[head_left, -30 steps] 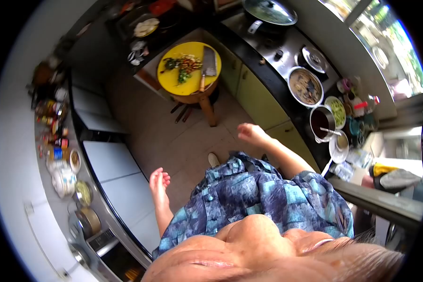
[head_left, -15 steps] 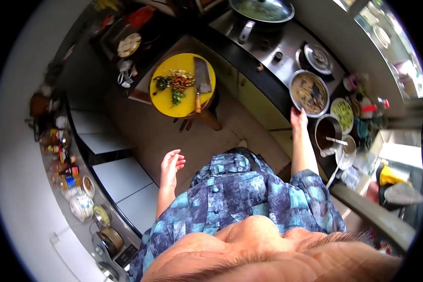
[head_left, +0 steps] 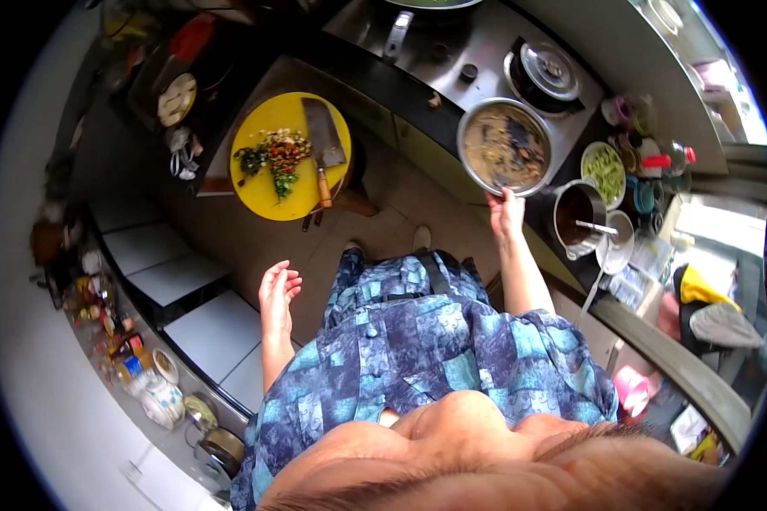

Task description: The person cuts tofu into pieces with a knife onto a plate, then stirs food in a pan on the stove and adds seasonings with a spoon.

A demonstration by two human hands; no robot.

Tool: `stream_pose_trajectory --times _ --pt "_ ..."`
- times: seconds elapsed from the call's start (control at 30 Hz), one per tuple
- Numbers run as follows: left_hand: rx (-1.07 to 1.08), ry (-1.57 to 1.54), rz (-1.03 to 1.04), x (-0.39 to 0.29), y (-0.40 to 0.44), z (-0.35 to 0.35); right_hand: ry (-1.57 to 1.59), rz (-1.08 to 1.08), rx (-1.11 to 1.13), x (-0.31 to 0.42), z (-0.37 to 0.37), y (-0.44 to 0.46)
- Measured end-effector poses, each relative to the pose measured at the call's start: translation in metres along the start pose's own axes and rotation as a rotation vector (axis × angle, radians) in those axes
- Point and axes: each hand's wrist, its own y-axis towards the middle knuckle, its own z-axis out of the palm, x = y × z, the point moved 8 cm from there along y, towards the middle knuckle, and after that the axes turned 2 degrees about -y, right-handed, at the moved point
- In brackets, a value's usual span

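Note:
My right hand [head_left: 506,213] grips the near rim of a metal bowl [head_left: 486,145] holding brown liquid and dark pieces. The bowl is at the counter's front edge, beside the stove. My left hand [head_left: 278,285] hangs at the left with its fingers apart and nothing in it. Ahead of it, a round yellow board [head_left: 256,200] on a wooden stand bears chopped vegetables [head_left: 274,156] in several small heaps. A cleaver [head_left: 323,140] lies on the board's right side, its wooden handle toward me.
A lidded pot [head_left: 547,75] and a pan [head_left: 398,34] stand on the stove. Right of the bowl are a plate of green strips [head_left: 603,174], a pot of dark liquid [head_left: 574,209] and a white bowl [head_left: 615,243]. Jars and bottles [head_left: 128,362] line the left counter.
My right hand has reached out to the bowl and taken hold of its rim; the bowl has shifted left, away from the dark-liquid pot. My left hand remains free. The view has turned.

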Motion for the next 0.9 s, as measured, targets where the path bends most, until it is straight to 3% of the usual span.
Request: stream_pose_trajectory --times 0.23,0.4,0.73,0.9 --pt "0.054 0.027 -0.022 -0.017 0.053 -0.008 -0.154 0.165 0.083 -0.037 0.053 -0.058" --pt "0.127 0.019 -0.01 -0.03 0.12 -0.077 -0.195 0.28 0.167 -0.107 0.118 -0.106" --pt "0.291 0.189 0.075 -0.129 0.228 -0.165 -0.052 0.331 0.18 -0.177 0.233 -0.186" --pt "0.349 0.037 0.124 -0.152 0.24 -0.188 -0.185 0.265 0.226 -0.198 0.28 -0.216"
